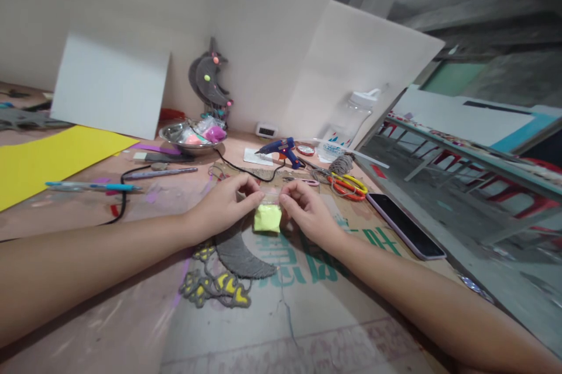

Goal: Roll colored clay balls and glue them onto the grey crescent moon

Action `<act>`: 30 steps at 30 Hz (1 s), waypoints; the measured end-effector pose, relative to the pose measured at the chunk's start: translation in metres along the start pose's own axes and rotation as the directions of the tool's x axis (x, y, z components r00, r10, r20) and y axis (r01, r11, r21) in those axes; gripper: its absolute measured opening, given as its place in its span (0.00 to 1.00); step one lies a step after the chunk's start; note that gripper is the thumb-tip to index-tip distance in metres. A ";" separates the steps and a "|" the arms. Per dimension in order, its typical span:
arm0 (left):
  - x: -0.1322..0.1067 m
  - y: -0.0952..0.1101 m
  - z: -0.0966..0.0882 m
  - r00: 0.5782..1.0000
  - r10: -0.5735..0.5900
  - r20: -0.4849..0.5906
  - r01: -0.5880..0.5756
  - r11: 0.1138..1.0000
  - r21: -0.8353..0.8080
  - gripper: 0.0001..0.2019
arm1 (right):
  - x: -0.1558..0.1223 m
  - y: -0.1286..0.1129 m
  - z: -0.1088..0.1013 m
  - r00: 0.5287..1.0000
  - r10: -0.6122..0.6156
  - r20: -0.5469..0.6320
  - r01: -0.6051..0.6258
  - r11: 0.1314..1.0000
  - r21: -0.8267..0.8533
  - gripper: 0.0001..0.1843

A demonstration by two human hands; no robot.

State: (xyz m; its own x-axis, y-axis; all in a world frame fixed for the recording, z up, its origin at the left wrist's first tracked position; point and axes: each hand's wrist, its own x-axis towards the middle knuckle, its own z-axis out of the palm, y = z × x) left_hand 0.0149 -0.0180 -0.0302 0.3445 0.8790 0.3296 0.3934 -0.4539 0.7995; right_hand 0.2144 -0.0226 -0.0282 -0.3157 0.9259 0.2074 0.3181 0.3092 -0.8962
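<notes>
Between my two hands hangs a small clear packet (267, 219) filled with something bright yellow-green. My left hand (232, 201) pinches its top left corner between thumb and fingers. On the other side, my right hand (305, 207) grips the top right corner the same way. Below the packet, a grey yarn-covered crescent moon (243, 254) lies on a printed cardboard sheet (325, 315). Grey-outlined pieces with yellow filling (219, 289) are joined to the moon's left side; part of the moon is hidden behind my left hand.
A blue glue gun (281, 150), orange and yellow scissors (349, 185), grey yarn (341, 164) and a phone (406, 226) lie beyond and right. A metal bowl (193, 141) holds packets. A water bottle (346, 125) stands behind; yellow sheet (57, 157) and pens (94, 186) lie left.
</notes>
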 end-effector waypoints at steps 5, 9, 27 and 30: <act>0.000 -0.003 0.000 0.999 0.037 0.018 -0.037 0.999 0.013 0.08 | -0.001 0.001 -0.001 1.000 -0.001 0.006 0.001 1.000 -0.009 0.09; 0.001 -0.003 0.001 0.999 0.029 0.028 -0.029 1.000 -0.004 0.08 | 0.000 0.002 -0.001 1.000 -0.002 -0.015 0.002 1.000 0.007 0.10; 0.000 -0.004 0.003 0.999 0.022 0.045 -0.019 0.998 -0.063 0.11 | 0.000 0.004 -0.002 0.999 0.010 -0.040 -0.006 0.995 0.098 0.12; -0.001 -0.002 0.002 0.995 0.019 0.095 -0.019 1.000 0.003 0.15 | 0.000 0.004 -0.002 0.999 -0.014 -0.038 0.019 0.992 0.125 0.12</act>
State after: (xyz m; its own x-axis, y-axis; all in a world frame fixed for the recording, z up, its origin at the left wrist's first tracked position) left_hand 0.0157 -0.0181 -0.0335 0.4315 0.8525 0.2951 0.3895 -0.4711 0.7914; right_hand 0.2175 -0.0209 -0.0306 -0.2861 0.9290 0.2346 0.1982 0.2969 -0.9341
